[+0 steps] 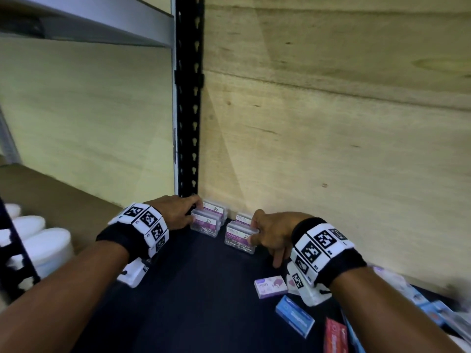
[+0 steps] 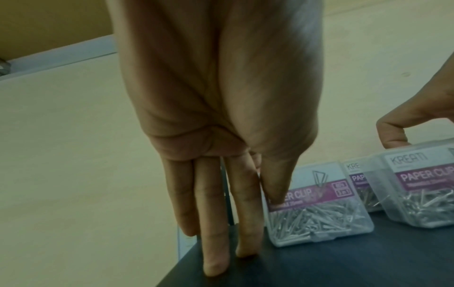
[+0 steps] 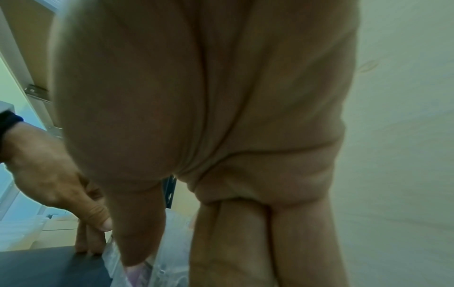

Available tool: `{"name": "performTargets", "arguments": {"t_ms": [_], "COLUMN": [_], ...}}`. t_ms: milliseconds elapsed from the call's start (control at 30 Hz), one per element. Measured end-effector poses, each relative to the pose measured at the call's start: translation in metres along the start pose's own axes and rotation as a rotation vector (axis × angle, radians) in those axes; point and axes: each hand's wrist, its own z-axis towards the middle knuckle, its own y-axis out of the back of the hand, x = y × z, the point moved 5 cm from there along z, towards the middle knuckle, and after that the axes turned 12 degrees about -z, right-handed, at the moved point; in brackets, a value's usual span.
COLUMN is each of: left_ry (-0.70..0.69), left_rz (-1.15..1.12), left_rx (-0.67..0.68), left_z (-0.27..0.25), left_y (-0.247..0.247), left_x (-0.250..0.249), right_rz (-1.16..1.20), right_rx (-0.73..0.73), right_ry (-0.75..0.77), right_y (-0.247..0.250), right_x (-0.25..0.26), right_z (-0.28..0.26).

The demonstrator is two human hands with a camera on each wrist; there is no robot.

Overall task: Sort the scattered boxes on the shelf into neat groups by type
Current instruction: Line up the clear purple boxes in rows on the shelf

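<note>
Both hands sit on clear paper clip boxes at the shelf's back corner. My left hand (image 1: 178, 212) grips one box (image 2: 317, 205), thumb on top. My right hand (image 1: 270, 233) pinches another box (image 1: 239, 236) by its far edge. These boxes look hard, smooth, a bit heavy. Hold the sides.

Both forearms are showing bare. The left wrist (image 1: 139, 231) is wearing a black band (image 1: 112, 238) carrying white blocks printed with black square markers; the right wrist (image 1: 323, 247) is wearing a matching black band (image 1: 353, 263), with a white camera housing (image 1: 309, 293) hanging beneath.
</note>
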Motion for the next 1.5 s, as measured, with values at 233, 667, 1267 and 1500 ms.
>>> {"name": "performTargets", "arguments": {"t_ms": [233, 667, 1267, 1500], "left_ry": [0.001, 0.011, 0.066, -0.138], "left_rz": [-0.017, -0.038, -0.167, -0.108], "left_rx": [-0.002, -0.003, -0.174, -0.135], "left_z": [0.007, 0.003, -0.046, -0.065], "left_y": [-0.001, -0.001, 0.019, 0.024], "left_x": [0.007, 0.008, -0.024, -0.125], "right_rz": [0.008, -0.121, 0.06, -0.017], "right_rx": [0.001, -0.058, -0.145, -0.262], "right_ry": [0.032, 0.043, 0.153, 0.032], "right_y": [0.002, 0.008, -0.011, -0.002], "right_x": [0.002, 0.009, -0.018, -0.089], "right_z": [-0.005, -0.011, -0.056, -0.098]}}
